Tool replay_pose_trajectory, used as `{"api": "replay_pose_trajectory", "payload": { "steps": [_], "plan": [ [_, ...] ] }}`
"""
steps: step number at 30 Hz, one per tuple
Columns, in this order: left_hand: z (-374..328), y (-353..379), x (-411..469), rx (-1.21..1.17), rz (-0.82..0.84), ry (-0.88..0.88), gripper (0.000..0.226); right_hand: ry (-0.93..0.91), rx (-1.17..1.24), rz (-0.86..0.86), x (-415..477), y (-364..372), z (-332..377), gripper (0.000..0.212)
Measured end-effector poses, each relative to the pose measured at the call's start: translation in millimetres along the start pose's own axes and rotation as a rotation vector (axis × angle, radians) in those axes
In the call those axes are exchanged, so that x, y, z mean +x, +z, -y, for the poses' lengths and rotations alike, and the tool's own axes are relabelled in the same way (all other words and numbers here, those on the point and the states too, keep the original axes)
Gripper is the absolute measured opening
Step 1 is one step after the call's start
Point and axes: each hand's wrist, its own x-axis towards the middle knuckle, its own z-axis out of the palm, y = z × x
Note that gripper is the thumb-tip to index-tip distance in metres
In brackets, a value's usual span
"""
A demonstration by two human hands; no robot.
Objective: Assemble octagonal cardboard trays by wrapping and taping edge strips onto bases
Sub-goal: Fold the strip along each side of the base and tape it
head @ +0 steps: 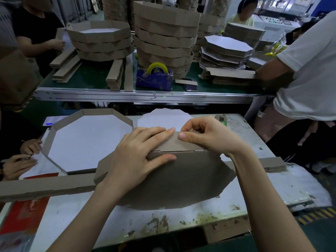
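White bench (138,220), conveyor (91,77) w/ tray stacks (163,42) behind; L hand (138,153) presses base (181,179), R hand (209,135) prob. pinches strip (174,145).

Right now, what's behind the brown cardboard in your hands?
A white octagon sheet lies on the table behind the brown base. Only its far part shows; the folded-up edge strip, pressed by the left hand and pinched by the right hand, covers the rest.

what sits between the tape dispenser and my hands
Head view: the conveyor's metal rail, then a white octagonal sheet lying flat on the near table.
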Motion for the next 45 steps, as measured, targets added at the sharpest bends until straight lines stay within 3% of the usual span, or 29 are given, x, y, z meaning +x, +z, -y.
{"api": "replay_pose_trajectory", "payload": {
  "steps": [6, 9, 14, 19, 25, 37, 43, 45],
  "plan": [
    [-2, 0, 3, -0.021, 0.037, -0.024, 0.05, 0.053, -0.038, -0.02, -3, 1, -4, 0.025],
    [-6, 0, 5, -0.034, 0.047, -0.019, 0.047, 0.037, -0.097, 0.003, -7, -2, -4, 0.021],
    [-14, 1, 6, 0.042, 0.07, 0.128, 0.037, 0.05, -0.052, 0.055, -14, -7, -7, 0.017],
    [-14, -2, 8, -0.009, 0.078, 0.093, 0.034, 0.17, -0.07, 0.082, -19, -23, -6, 0.043],
    [-15, 0, 7, 0.003, 0.054, 0.095, 0.037, 0.16, 0.053, 0.022, -20, -19, -13, 0.047],
    [-19, 1, 3, -0.022, 0.007, 0.101, 0.029, 0.123, 0.075, 0.035, -28, -22, -14, 0.046],
    [-18, -1, 20, 0.041, 0.157, 0.169, 0.031, 0.171, 0.054, 0.092, -26, -25, -16, 0.046],
    [-15, -1, 27, -0.008, 0.195, 0.141, 0.033, 0.154, 0.105, 0.039, -20, -25, -22, 0.038]
  ]
}}
